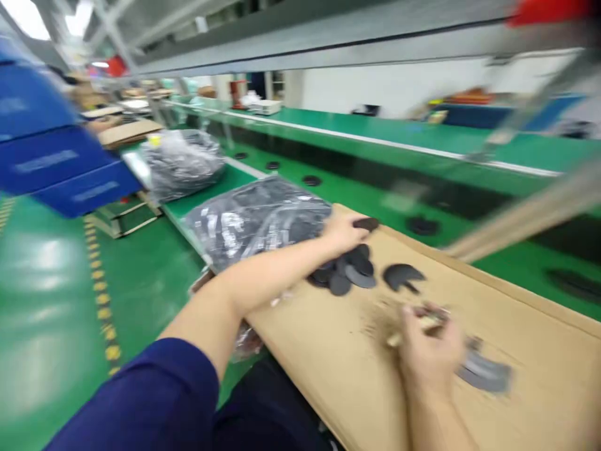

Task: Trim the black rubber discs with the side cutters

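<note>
At the far edge of the cardboard (328, 351), my left hand (342, 233) pinches a flat black disc-like piece (366, 223). Just below that hand lies a pile of black rounded pieces (340, 284). My right hand (429, 347), smeared by motion, is curled low over the cardboard around a small pale object (429, 322) whose kind I cannot make out. Ahead of it rests a black curved piece with a notch (402, 275). Beside its right edge lies a grey-black curved piece (486, 371).
A clear plastic bag of dark pieces (253, 216) lies left of the pile, with another bulky bag (183, 163) behind. Beyond the cardboard runs a green conveyor (366, 203) carrying several black pieces. Blue boxes (51, 153) are stacked left. A slanted post (530, 219) stands at right.
</note>
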